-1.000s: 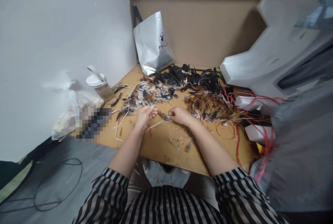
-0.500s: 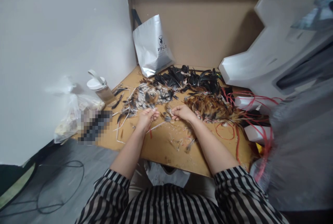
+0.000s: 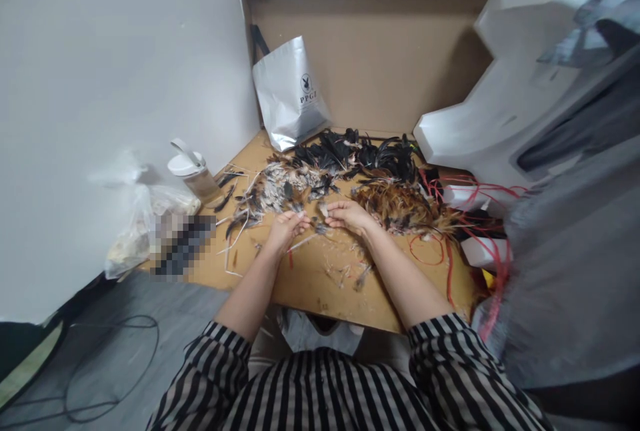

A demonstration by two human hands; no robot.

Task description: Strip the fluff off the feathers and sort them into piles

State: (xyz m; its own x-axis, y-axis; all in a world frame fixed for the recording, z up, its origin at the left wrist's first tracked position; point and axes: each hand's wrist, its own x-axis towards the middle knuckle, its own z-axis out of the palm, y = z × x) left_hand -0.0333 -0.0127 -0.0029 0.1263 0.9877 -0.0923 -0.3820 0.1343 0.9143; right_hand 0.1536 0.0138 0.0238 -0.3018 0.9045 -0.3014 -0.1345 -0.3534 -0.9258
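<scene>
Head view: left hand [image 3: 286, 227] and right hand [image 3: 350, 215] are pinching fingers together on a small feather [image 3: 316, 224] mid-desk [image 3: 320, 284], near the mottled pile [image 3: 285, 191]; it is looking light, soft, fragile, best gripped by the quill.

Board [image 3: 320, 284] lies before the person, feathers [image 3: 350, 177] heaped across its far half. Bag [image 3: 290, 94] stands behind the feathers, against the cardboard wall [image 3: 390, 51]. Bottle [image 3: 193, 174] at left edge. Cords [image 3: 450, 231] right of feathers.
</scene>
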